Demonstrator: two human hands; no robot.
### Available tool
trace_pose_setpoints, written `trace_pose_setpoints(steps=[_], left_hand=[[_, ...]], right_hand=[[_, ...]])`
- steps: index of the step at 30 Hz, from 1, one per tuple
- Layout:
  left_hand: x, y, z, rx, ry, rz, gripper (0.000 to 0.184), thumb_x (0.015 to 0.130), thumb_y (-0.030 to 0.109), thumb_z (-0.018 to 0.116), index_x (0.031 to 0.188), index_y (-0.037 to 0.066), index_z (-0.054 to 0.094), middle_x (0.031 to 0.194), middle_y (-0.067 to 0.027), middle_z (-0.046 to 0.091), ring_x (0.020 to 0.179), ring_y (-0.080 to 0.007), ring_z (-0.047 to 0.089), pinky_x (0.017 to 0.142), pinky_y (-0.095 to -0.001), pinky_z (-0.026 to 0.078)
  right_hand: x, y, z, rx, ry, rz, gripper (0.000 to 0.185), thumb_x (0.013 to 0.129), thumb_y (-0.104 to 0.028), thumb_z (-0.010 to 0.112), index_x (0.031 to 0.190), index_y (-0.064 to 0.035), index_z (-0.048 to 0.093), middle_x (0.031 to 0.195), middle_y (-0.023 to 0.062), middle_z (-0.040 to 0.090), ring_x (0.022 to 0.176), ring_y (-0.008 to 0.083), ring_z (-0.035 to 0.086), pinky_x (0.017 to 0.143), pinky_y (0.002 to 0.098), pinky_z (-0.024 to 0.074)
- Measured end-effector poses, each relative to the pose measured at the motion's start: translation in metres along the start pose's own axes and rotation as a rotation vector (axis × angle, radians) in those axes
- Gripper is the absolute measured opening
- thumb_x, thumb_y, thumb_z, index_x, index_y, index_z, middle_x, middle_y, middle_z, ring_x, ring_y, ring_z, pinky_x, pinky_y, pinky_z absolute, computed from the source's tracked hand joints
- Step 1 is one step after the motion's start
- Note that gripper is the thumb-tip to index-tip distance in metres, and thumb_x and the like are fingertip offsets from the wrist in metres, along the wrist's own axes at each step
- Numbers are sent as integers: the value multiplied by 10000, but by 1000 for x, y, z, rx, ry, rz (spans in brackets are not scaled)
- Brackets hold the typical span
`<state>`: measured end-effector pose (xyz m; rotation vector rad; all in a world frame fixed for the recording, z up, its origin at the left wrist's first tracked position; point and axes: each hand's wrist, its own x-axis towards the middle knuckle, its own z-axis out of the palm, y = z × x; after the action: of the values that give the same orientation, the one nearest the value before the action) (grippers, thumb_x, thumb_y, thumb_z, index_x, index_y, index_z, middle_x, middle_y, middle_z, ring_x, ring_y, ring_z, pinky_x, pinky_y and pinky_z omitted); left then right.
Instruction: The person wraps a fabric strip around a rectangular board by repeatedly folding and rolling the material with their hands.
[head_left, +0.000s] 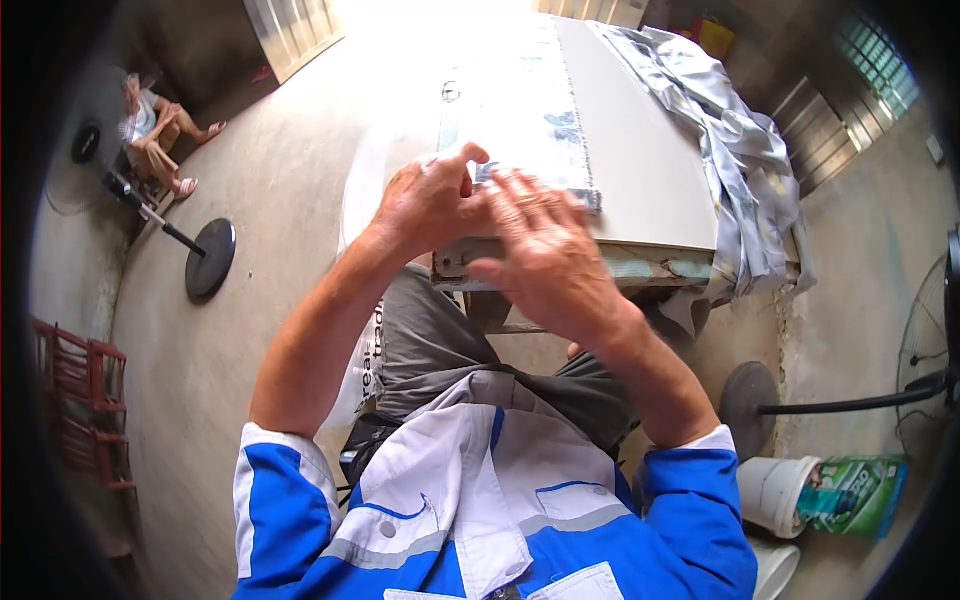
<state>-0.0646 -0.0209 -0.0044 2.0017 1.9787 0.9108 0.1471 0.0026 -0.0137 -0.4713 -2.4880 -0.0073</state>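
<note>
A strip of pale printed cloth (pixel 530 110) with frayed grey-blue edges lies lengthwise on a white-topped table (pixel 650 170). Over its near left corner is my left hand (pixel 425 200), bent, thumb and index finger apart with nothing visible between them; its other fingers are mostly hidden. My right hand (pixel 550 240) is at the near edge of the cloth, palm down, fingers stretched out and slightly blurred. Its fingertips meet or overlap my left thumb, and I cannot tell whether they press on the cloth.
Loose shiny grey cloth (pixel 740 170) hangs over the table's right side. Standing fans have round bases, one at left (pixel 210 260) and one at right (pixel 750 410). A white bucket (pixel 780 495) stands at lower right. A seated person (pixel 155 135) is at far left, above wooden chairs (pixel 85 400).
</note>
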Motion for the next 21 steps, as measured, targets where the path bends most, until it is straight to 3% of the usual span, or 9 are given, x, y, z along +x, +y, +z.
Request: trace_pose_setpoints(steps=[3,7,10,13,16,17,21], left_hand=[[0,6,0,4,-11,-28,505,952,371,767,1312,28,678,753,-110,714,681,-220,702,669,-387,546],[-1,8,-5,14,-29,-16,495,951,369,768,1312,42,680,757,-106,716,680,-216,697,662,-388,541],[-1,6,-1,65,-7,9,498,954,353,764,1328,39,669,725,-95,704,664,-236,702,666,-403,550],[-3,19,-5,117,-55,-78,512,943,330,771,1343,29,663,873,-140,747,853,-284,745,791,-423,581],[-7,31,-6,494,251,175,556,924,329,783,1367,20,651,1153,-199,739,1133,-351,703,992,-460,557],[-8,39,-7,436,121,93,589,917,351,789,1378,15,643,1382,-219,654,1297,-401,608,1124,-496,485],[-21,49,26,224,138,413,595,962,356,742,1428,8,616,1468,-211,619,1391,-390,570,1181,-504,445]], right_hand=[[0,2,9,24,-97,74,911,948,-511,739,1539,123,456,1604,307,473,1558,426,385,1280,541,263],[-19,24,-5,-106,-200,110,976,986,-658,595,1562,113,437,1630,310,438,1568,420,368,1298,525,235],[-31,36,-15,-153,-218,137,972,997,-685,554,1559,101,455,1638,296,438,1578,406,357,1298,523,233],[-38,39,-17,-183,-203,132,980,1014,-728,473,1555,90,477,1636,289,446,1583,401,351,1294,526,237],[-37,38,-17,-203,-193,121,988,1006,-732,485,1553,91,479,1631,294,450,1580,404,357,1285,537,247],[-37,38,-17,-205,-196,123,989,1004,-731,491,1552,92,479,1631,295,451,1579,404,358,1283,539,248],[-35,36,-18,-125,-162,151,976,964,-689,606,1533,97,495,1615,292,471,1564,407,381,1274,542,264]])
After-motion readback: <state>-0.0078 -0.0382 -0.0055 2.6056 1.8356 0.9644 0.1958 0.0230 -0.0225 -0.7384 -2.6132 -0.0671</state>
